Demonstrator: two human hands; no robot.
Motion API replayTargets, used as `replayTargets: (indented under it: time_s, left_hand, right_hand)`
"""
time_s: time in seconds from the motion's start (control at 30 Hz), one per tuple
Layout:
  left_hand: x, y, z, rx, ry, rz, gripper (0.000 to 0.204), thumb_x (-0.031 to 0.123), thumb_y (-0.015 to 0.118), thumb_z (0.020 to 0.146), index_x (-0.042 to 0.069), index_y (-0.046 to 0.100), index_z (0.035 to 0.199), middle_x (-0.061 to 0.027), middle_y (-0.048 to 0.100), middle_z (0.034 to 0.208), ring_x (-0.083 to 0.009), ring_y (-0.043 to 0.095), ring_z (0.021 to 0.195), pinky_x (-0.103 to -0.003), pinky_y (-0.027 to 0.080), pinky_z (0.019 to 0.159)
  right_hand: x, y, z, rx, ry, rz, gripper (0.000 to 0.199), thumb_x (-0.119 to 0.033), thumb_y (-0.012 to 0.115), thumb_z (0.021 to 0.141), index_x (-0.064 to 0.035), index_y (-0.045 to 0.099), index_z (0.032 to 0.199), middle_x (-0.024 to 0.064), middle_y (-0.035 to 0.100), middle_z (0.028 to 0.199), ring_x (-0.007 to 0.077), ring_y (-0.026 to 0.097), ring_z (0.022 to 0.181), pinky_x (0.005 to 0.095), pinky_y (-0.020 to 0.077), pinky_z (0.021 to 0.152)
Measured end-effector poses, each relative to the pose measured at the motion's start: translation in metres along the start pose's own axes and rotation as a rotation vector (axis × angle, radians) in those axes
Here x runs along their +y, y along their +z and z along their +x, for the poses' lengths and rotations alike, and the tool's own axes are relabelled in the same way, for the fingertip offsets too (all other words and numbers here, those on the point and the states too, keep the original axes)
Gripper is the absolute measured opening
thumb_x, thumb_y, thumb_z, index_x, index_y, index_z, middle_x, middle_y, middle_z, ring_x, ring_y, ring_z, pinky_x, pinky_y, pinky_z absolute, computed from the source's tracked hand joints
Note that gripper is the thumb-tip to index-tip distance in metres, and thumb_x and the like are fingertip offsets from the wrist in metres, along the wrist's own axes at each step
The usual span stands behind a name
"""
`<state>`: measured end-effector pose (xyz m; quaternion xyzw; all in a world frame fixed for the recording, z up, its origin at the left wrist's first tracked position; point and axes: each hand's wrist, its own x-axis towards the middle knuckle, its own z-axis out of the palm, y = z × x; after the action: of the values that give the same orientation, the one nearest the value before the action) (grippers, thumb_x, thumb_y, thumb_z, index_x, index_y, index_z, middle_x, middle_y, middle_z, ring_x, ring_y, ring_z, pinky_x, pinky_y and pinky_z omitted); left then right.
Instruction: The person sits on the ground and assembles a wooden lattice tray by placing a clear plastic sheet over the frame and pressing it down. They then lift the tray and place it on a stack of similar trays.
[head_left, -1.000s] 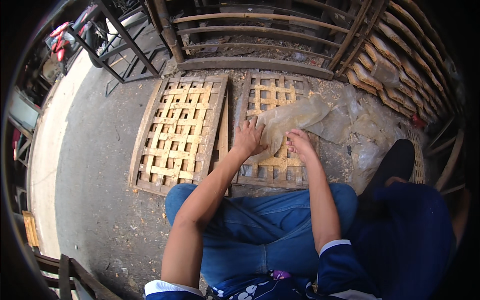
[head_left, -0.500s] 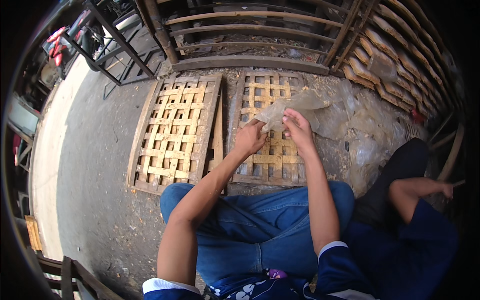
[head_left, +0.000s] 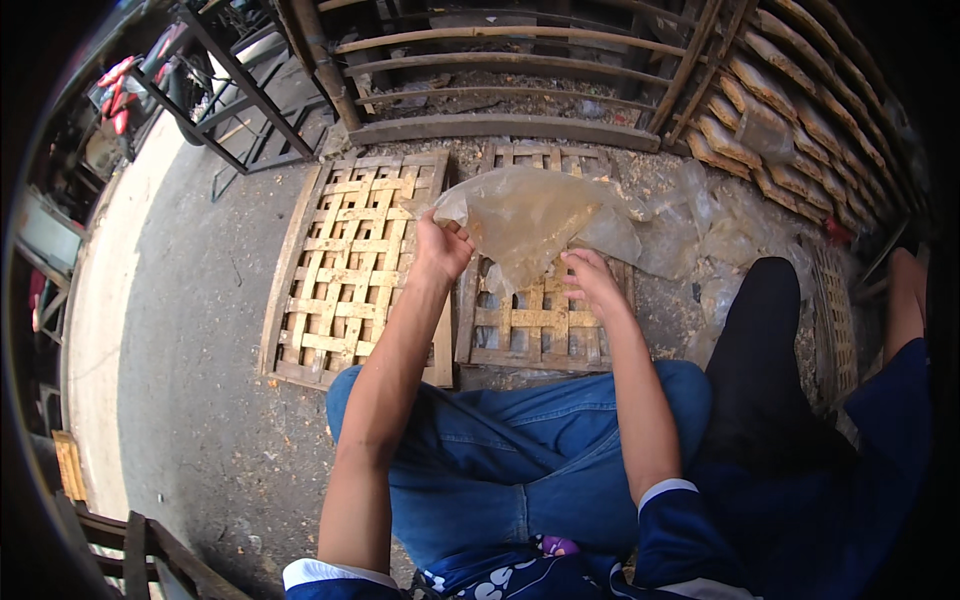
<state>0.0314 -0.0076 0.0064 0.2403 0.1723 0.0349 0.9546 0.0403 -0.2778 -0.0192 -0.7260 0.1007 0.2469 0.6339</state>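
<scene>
Nearest, blue-jeaned knees (head_left: 520, 450) fill the lower view, both bare forearms reaching forward over them. Beyond, the left hand (head_left: 438, 250) has its fingers clamped on the left edge of a thin, translucent, yellowish sheet (head_left: 525, 220), lifted clear of the ground, while the right hand (head_left: 592, 280) pinches its lower right edge. Under the sheet lies a woven bamboo tray (head_left: 530, 325), a second bamboo tray (head_left: 350, 270) just beside it on the concrete floor (head_left: 190, 340). Farther right, more translucent sheets (head_left: 700, 240) lie piled; wooden rails (head_left: 500, 70) stand behind.
</scene>
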Motion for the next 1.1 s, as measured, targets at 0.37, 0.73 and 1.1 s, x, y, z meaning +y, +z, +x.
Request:
replayTargets:
  time_s: [0.37,0.73,1.1]
  left_hand:
    - [-0.018,0.018,-0.011,0.067,-0.182,0.218,0.038,0.024,0.036,0.101,-0.002,0.049,0.126,-0.0186,0.060,0.119,-0.0298,0.063,0.106,-0.049,0.054,0.093]
    - [0.020,0.004,-0.010,0.334,0.175,1.028,0.075,0.036,0.070,0.085,0.001,0.038,0.142,-0.0216,0.057,0.129,-0.0305,0.060,0.110,-0.047,0.051,0.087]
    - [0.011,-0.036,0.002,0.225,0.538,1.916,0.067,0.015,0.072,0.073,0.003,0.050,0.135,-0.0283,0.068,0.106,-0.0428,0.066,0.101,-0.045,0.052,0.093]
  right_hand:
    - [0.024,0.012,0.020,-0.293,0.143,0.730,0.025,-0.015,0.064,0.097,-0.0032,0.053,0.117,0.0092,0.056,0.101,0.0171,0.056,0.082,0.0331,0.0528,0.068]
    - [-0.010,-0.019,0.000,-0.066,-0.126,0.104,0.032,-0.017,0.053,0.090,-0.0030,0.069,0.114,0.0026,0.060,0.078,0.0109,0.056,0.071,0.0302,0.0465,0.061]
    - [0.031,-0.057,0.048,0.393,-0.344,-0.841,0.031,-0.024,0.066,0.088,-0.0118,0.072,0.116,0.0278,0.048,0.142,0.0409,0.046,0.134,0.0395,0.0383,0.112]
